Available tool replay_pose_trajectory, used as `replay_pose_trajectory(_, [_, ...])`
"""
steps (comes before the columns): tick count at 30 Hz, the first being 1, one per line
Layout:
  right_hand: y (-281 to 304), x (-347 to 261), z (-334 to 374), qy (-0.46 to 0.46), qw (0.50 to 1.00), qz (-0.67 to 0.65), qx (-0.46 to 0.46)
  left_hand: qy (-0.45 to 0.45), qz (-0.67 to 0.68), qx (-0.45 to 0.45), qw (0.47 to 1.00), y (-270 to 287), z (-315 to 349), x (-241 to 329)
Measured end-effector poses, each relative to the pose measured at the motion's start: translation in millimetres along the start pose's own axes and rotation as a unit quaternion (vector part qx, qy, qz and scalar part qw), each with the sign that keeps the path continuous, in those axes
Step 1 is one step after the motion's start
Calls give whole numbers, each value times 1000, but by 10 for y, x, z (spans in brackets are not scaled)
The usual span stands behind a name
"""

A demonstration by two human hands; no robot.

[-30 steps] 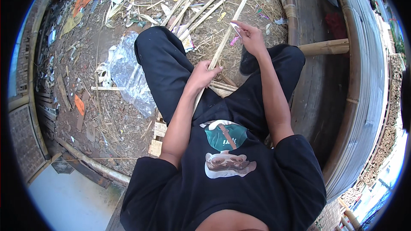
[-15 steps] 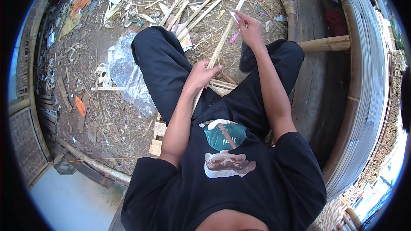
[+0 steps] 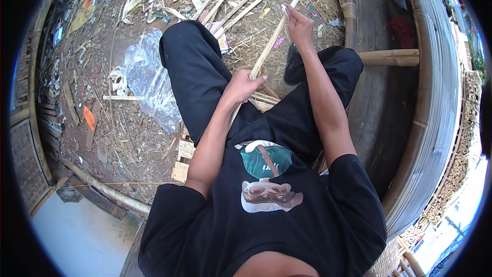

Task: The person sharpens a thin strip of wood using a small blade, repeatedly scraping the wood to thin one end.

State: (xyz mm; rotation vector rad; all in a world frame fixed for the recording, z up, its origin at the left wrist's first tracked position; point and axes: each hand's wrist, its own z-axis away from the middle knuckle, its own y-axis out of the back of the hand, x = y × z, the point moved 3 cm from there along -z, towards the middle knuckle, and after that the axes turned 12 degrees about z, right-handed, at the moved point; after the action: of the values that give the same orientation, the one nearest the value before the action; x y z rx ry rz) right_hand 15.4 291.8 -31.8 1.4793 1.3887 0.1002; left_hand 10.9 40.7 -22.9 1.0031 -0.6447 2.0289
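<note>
My left hand (image 3: 240, 87) is closed around a long, pale split-bamboo strip (image 3: 270, 44) between my thighs. The strip slants from my lap up toward the far right. Beside its upper half, my right hand (image 3: 301, 30) pinches a small white-tipped object (image 3: 284, 8), mostly covered by the fingers; its kind is unclear. The white tip lies close against the strip, and whether it touches I cannot tell. Beyond my left knee, several more bamboo strips (image 3: 246, 12) lie loosely bunched on the ground.
Clear plastic sheeting (image 3: 149, 79) lies crumpled left of my left leg. Litter and straw cover the dirt ground (image 3: 128, 149). A bamboo crosspiece (image 3: 388, 58) juts out by my right knee, joining a bamboo-framed structure (image 3: 421, 92) along the right.
My right hand has shifted slightly farther away along the strip with the white-tipped object. My left hand keeps its hold, and the whole view has tilted a little.
</note>
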Motion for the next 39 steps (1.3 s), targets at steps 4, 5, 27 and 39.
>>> replay_pose_trajectory(4, [-32,-51,90,-27,999,-12,-35,-5,1,8,1000,30,11,13])
replay_pose_trajectory(5, [-36,-60,102,-47,997,-11,-56,-3,5,10,1000,33,5,-3])
replay_pose_trajectory(27, [115,-27,235,-100,979,-26,-176,33,-17,-1,999,16,0,-102])
replay_pose_trajectory(39, [195,-116,332,-96,973,10,-208,18,-28,8,999,38,24,-94])
